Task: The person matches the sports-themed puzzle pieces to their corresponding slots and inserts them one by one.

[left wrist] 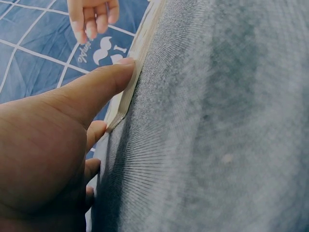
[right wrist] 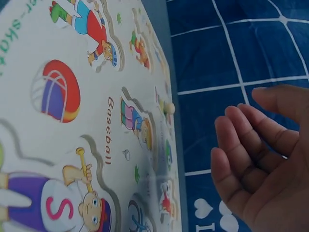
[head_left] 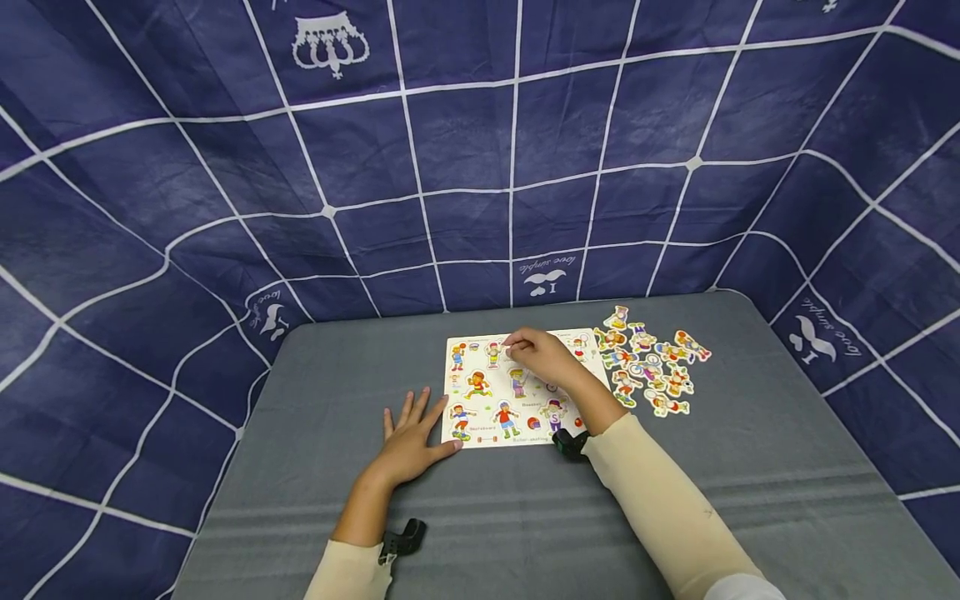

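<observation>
A white wooden puzzle board (head_left: pixel 491 427), printed with cartoon children playing sports, lies on the grey cloth. Over its far middle part is my right hand (head_left: pixel 547 357), fingers loosely bent. In the right wrist view the right hand (right wrist: pixel 263 159) is raised off the board's face, with nothing between thumb and fingers. My left hand (head_left: pixel 407 447) lies spread at the board's near left corner. Its thumb (left wrist: pixel 104 82) touches the board's edge (left wrist: pixel 126 94) in the left wrist view. A small round knob (right wrist: pixel 169 107) stands up from the board near a figure.
Several loose cutout figure pieces (head_left: pixel 652 371) lie in a group right of the board, some overlapping. The grey cloth-covered table (head_left: pixel 337 375) is enclosed by blue cloth walls (head_left: pixel 465 183) with white grid lines. Dark straps with small devices (head_left: pixel 405 537) sit on both wrists.
</observation>
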